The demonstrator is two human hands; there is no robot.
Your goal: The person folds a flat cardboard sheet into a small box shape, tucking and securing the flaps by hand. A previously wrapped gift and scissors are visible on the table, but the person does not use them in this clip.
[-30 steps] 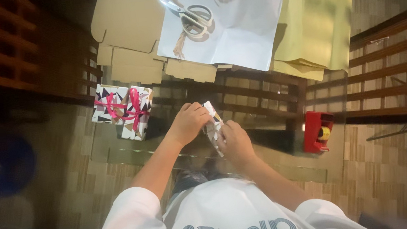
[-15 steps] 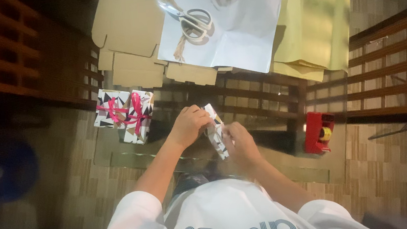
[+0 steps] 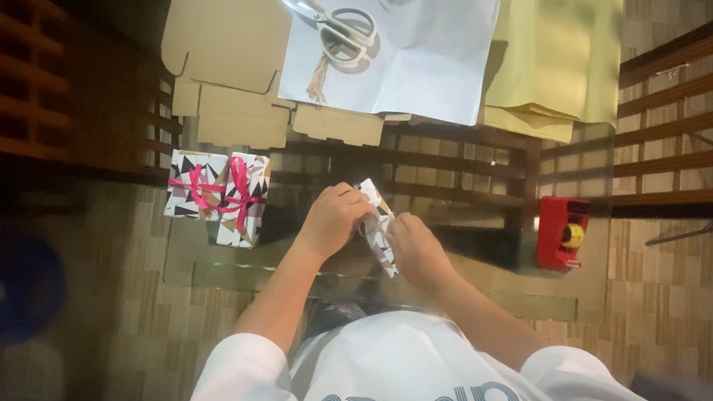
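Left hand, right hand — both gripping patterned wrapped box.

**One camera, on the head, looking down**

I have only one view here. The camera sits on the person's head and faces steeply down, over the white shirt at the bottom edge. The hands are near, in the middle of the frame. The glass tabletop runs away toward the top edge, and the wooden floor shows through it. No second view shares this scene.
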